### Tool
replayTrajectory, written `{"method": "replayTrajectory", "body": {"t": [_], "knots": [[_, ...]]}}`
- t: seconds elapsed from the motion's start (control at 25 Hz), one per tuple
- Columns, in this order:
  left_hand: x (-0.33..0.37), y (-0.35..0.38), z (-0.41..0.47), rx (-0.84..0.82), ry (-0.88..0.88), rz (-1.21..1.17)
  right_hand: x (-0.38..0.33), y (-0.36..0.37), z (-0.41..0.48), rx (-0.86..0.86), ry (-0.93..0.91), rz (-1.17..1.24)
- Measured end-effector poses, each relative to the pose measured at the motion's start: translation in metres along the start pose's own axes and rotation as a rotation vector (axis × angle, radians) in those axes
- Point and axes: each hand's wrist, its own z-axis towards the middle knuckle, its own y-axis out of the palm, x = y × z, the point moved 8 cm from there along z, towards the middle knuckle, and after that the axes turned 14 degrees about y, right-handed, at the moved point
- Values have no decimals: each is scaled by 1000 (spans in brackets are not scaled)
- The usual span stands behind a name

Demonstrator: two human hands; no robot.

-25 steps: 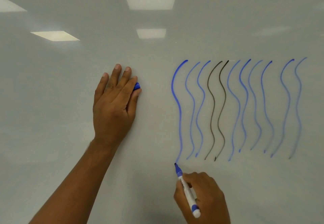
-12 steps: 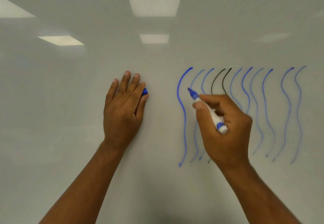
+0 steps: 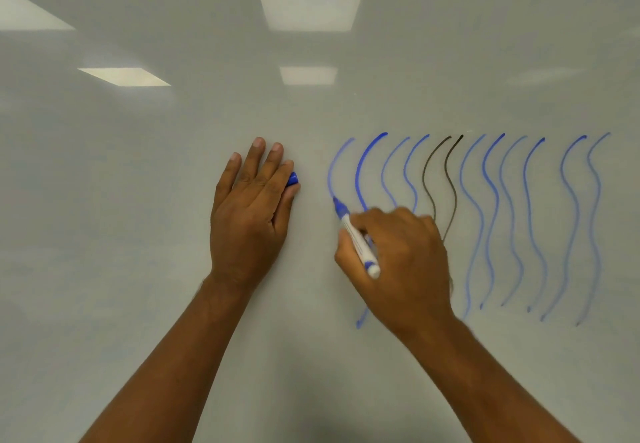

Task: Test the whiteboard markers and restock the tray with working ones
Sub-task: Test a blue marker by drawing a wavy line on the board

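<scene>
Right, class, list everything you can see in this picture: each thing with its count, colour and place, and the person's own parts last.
Whiteboard: one, white, fills the view.
Ceiling-light reflections: four clear ones, pale, upper board.
Blue wavy lines: eleven, blue, right half; the leftmost is unfinished.
Black wavy lines: two, black, among the blue ones.
Marker: one, white barrel with blue tip, in the right hand, tip on the board.
Cap: one, blue, tucked under the left hand.
Left hand: one, flat on the board, centre.
Right hand: one, drawing, right of centre.
</scene>
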Motion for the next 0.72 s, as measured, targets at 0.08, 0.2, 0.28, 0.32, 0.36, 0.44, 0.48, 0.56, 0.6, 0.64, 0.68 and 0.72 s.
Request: {"method": "replayTrajectory", "body": {"t": [0.08, 0.2, 0.28, 0.32, 0.36, 0.44, 0.48, 0.56, 0.6, 0.64, 0.68, 0.72], "knots": [[-2, -1, -1, 19, 2, 16, 14, -2, -48, -21, 2, -26], [0, 0, -1, 25, 15, 14, 27, 7, -128, -100, 20, -43], [-1, 0, -1, 23, 15, 8, 28, 20, -162, -179, 55, -70], [-2, 0, -1, 18, 9, 5, 29, 25, -171, -219, 63, -76], [-1, 1, -2, 12, 3, 0, 33, 28, -176, -268, 75, -64], [0, 1, -2, 4, -5, -26, 40, 33, -177, -407, 117, -92], [-2, 0, -2, 5, -19, -55, 41, 33, -176, -472, 133, -111], [-8, -7, -3, 44, -88, -155, 48, 25, -171, -506, 234, -40], [-11, -11, -4, 74, -153, -219, 52, 17, -168, -478, 322, 65], [-11, -17, -7, 111, -234, -296, 58, 10, -166, -468, 430, 174], [-7, -24, -11, 159, -315, -386, 63, 5, -167, -471, 513, 267], [2, -32, -16, 220, -389, -489, 66, 0, -167, -478, 564, 341]]}}
